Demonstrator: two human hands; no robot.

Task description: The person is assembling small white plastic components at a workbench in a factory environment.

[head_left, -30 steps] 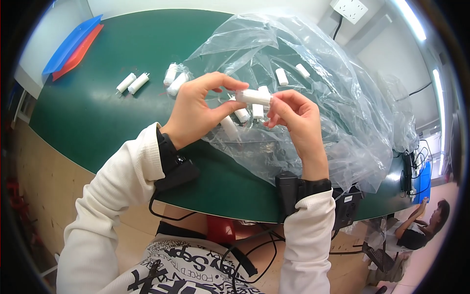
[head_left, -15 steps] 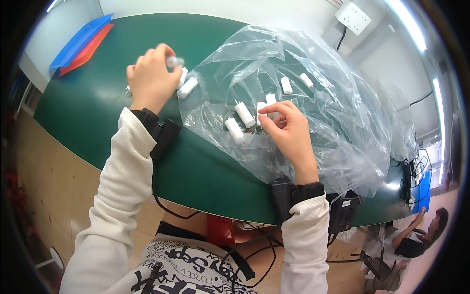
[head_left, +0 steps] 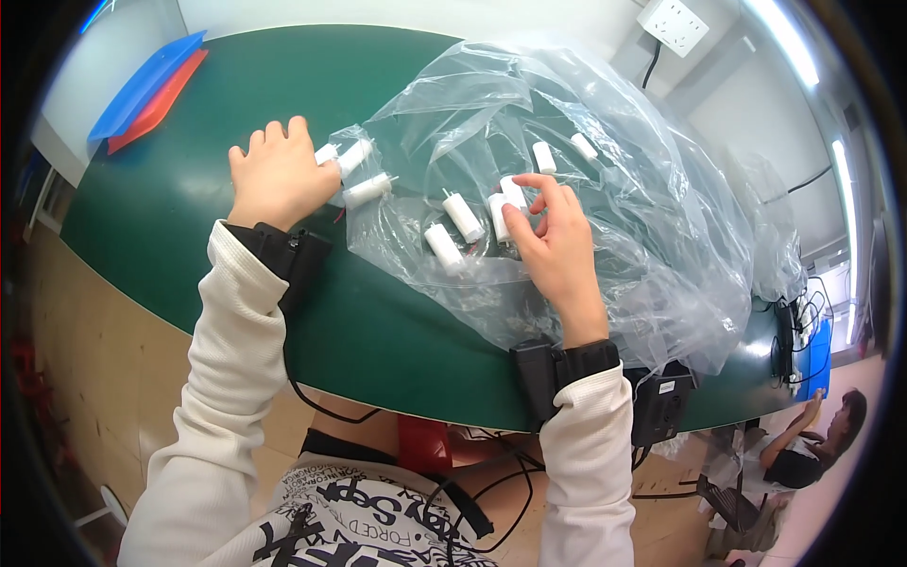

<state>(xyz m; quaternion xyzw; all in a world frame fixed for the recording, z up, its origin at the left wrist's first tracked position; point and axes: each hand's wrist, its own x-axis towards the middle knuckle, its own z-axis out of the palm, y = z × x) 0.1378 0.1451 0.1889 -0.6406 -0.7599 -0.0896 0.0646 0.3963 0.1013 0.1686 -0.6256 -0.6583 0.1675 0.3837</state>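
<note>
Several short white cylinders with thin pins or tips at some ends lie on the green table [head_left: 170, 213], on or under a large clear plastic bag [head_left: 652, 250]. My left hand [head_left: 283, 175] is palm down at the bag's left edge, fingers apart and tips hidden beneath it. Beside its thumb is a white cylinder [head_left: 326, 153], with a second cylinder [head_left: 355, 157] and a third cylinder [head_left: 367, 191] close by. My right hand [head_left: 564, 250] closes thumb and forefinger about a white cylinder [head_left: 513, 192] near the middle. Another cylinder [head_left: 462, 217] rests to its left.
A blue tray [head_left: 142, 90] and a red tray [head_left: 161, 104] lean at the far left. A wall socket box [head_left: 674, 25] hangs at the back right. Cables and a blue bin [head_left: 814, 359] are at the right end, near another person [head_left: 803, 454]. A black device [head_left: 661, 406] sits by the table's front edge.
My left hand has come down, and the blurred cylinder it held above the table is no longer in its fingertips. My right thumb and forefinger have spread about a cylinder.
</note>
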